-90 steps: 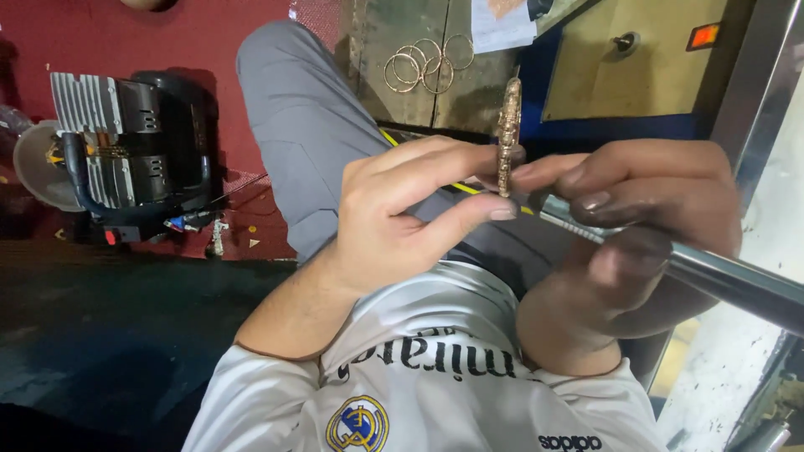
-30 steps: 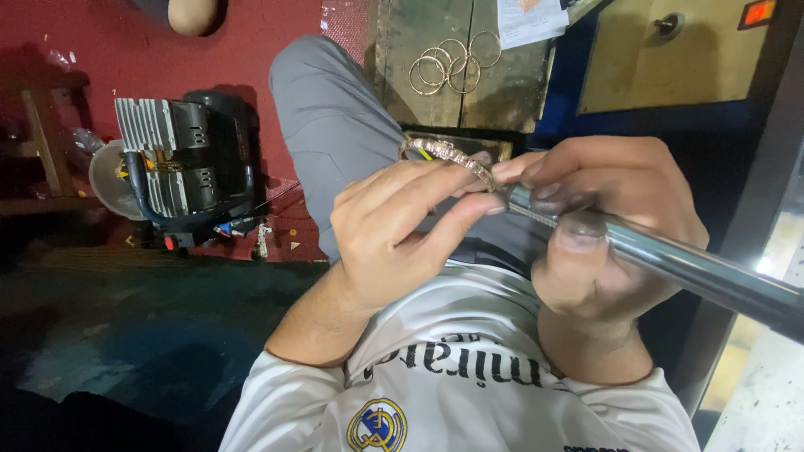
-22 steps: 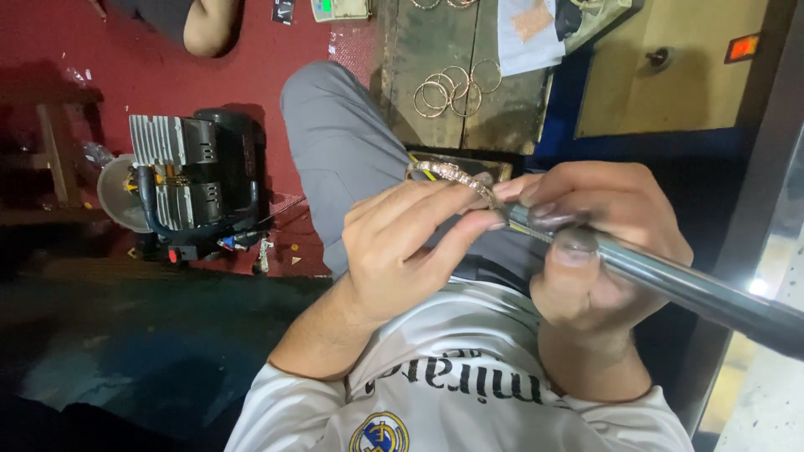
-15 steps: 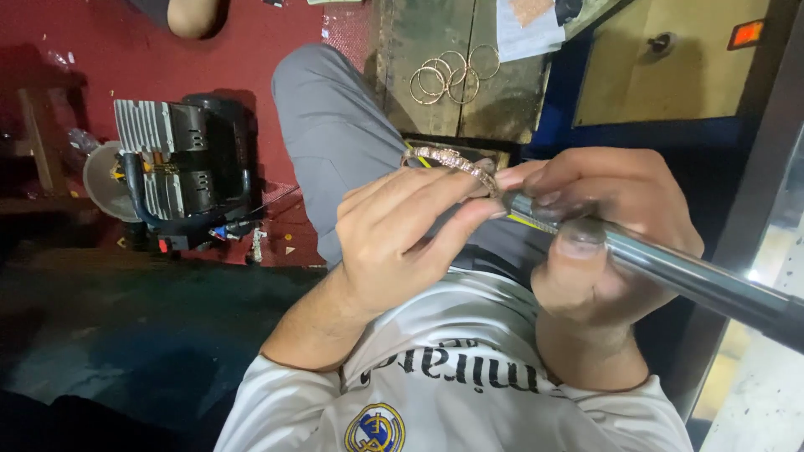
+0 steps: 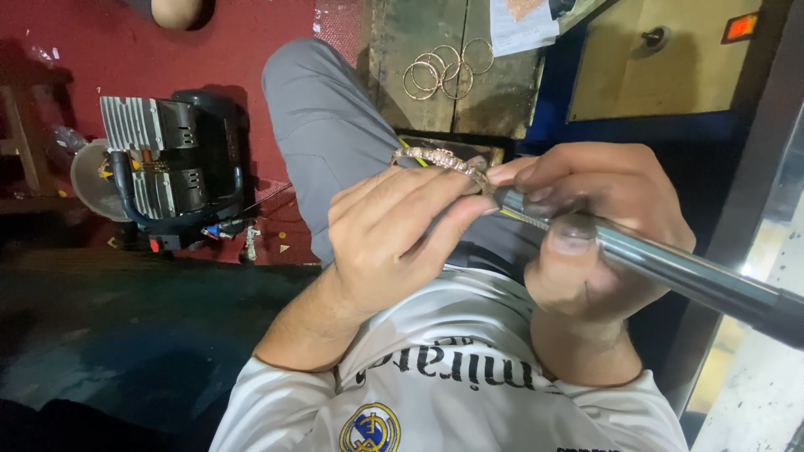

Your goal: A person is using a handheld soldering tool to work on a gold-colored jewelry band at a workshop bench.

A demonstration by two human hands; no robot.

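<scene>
A thin gold bangle [image 5: 440,161] set with small stones sits over my lap, pinched in my left hand [image 5: 394,243] by the thumb and fingers. It lies nearly flat, its rim pointing right. My right hand [image 5: 595,226] grips a long steel handpiece [image 5: 687,272] that runs off to the lower right. The tool's tip meets the bangle's right end next to my left thumb, and my fingers hide the tip itself. Both hands are close together above my grey trouser leg [image 5: 327,142].
Several loose gold rings [image 5: 444,71] lie on a worn wooden board beyond my knee, with a sheet of paper [image 5: 523,21] beside them. A black motor with grey cooling fins [image 5: 167,167] stands on the red floor at left. A yellowish cabinet [image 5: 670,59] is at upper right.
Three seconds ago the bangle stood upright on edge; it now lies turned almost flat against the tool tip. The hands have kept their grips.
</scene>
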